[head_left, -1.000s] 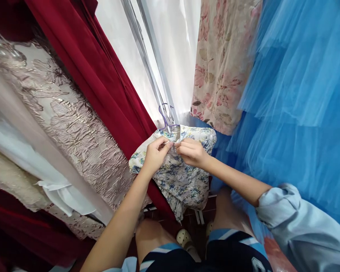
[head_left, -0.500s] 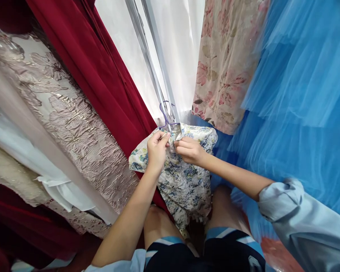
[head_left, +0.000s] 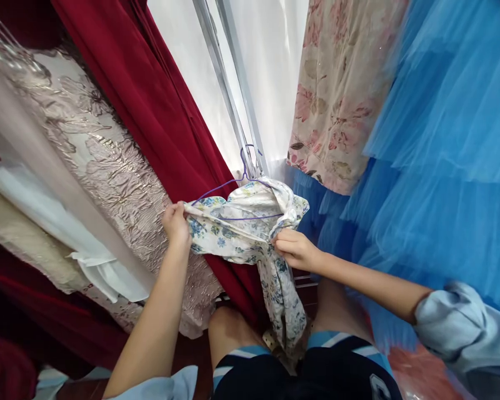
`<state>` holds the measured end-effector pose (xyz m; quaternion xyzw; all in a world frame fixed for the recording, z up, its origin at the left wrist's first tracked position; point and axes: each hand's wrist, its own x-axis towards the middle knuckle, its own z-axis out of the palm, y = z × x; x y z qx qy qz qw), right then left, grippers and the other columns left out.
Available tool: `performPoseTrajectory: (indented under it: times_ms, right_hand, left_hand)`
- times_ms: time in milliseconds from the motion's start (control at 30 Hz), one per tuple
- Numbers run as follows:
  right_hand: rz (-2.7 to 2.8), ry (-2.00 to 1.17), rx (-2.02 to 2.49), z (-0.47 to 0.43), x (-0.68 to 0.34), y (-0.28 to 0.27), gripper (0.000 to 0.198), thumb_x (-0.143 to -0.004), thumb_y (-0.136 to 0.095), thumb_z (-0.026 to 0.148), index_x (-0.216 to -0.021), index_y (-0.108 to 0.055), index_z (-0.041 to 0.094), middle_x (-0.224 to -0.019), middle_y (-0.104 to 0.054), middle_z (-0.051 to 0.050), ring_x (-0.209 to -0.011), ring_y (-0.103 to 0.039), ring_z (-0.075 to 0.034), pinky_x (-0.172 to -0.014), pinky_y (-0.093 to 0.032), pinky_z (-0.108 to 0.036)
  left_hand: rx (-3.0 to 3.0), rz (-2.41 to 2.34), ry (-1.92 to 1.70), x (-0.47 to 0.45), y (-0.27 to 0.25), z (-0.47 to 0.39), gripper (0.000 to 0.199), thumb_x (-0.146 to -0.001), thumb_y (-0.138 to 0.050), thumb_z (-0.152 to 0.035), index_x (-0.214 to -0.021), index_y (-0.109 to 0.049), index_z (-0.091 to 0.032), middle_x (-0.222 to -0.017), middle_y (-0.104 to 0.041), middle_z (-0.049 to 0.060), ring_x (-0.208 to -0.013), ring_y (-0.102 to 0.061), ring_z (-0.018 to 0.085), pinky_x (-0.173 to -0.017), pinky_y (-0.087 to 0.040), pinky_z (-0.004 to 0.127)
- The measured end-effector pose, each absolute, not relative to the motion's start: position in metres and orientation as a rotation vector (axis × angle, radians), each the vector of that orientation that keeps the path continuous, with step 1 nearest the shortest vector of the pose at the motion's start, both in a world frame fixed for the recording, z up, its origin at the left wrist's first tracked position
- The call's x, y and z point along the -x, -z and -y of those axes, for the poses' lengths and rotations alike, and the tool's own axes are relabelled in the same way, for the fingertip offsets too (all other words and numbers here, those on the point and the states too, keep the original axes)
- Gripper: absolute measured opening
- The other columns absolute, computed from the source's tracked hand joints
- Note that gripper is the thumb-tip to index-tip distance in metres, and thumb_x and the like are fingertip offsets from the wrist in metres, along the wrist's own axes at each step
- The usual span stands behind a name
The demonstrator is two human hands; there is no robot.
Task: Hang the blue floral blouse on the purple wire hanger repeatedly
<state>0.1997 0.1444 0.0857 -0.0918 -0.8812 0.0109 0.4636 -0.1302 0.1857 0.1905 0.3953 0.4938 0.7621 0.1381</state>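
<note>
Purple wire hanger [head_left: 237, 191] under a floral garment [head_left: 250, 222], against a metal rack pole [head_left: 229, 83].

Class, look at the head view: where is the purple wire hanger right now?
The purple wire hanger sits mid-frame, threaded through the floral garment stretched between the left hand and right hand, its hook beside the metal rail, right of the red curtain.

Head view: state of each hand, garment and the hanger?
Left hand: shut, pinching the garment's left edge.
Right hand: shut, gripping its bunched right side.
Floral garment: on the hanger, spread between both hands, tail hanging down.
Purple wire hanger: inside the garment, hook up by the metal rail.
Blue tulle dress: hanging.
</note>
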Motion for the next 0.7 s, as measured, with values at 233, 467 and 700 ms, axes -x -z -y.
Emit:
performPoseTrajectory:
  times_ms: [233, 467, 700]
  right_hand:
    - [2.326, -0.179, 0.269, -0.137, -0.194, -0.062, 0.024, -0.076, -0.043, -0.001, -0.080, -0.050, 0.021, -0.076, -0.053, -0.003, -0.075, -0.048, -0.018, -0.072, -0.038, -0.030]
    - [2.154, -1.088, 0.606, -0.147, -0.190, -0.060, 0.044, -0.072, -0.070, 0.012, -0.114, -0.056, 0.018, -0.108, -0.063, -0.006, -0.097, -0.059, -0.020, -0.088, -0.048, -0.036]
    - [1.694, -2.100, 0.516, -0.131, -0.171, -0.088, 0.036, -0.069, -0.081, 0.028, -0.100, -0.070, 0.014, -0.096, -0.072, -0.005, -0.098, -0.066, -0.021, -0.097, -0.048, -0.037]
  left_hand:
    - [-0.882, -1.376, -1.685, 0.099, -0.127, -0.172, 0.023, -0.077, -0.067, -0.020, -0.064, -0.048, -0.018, -0.055, -0.049, -0.002, -0.049, -0.049, 0.013, -0.052, -0.045, 0.024]
    - [-1.257, -1.115, -1.311, 0.019, -0.125, -0.136, 0.028, -0.071, -0.081, -0.035, -0.072, -0.064, -0.014, -0.069, -0.059, 0.000, -0.064, -0.054, 0.013, -0.061, -0.044, 0.023]
    - [-2.274, -0.989, -0.872, -0.033, -0.155, -0.103, 0.018, -0.091, -0.061, -0.034, -0.089, -0.072, -0.020, -0.094, -0.069, 0.005, -0.096, -0.059, 0.022, -0.091, -0.044, 0.033]
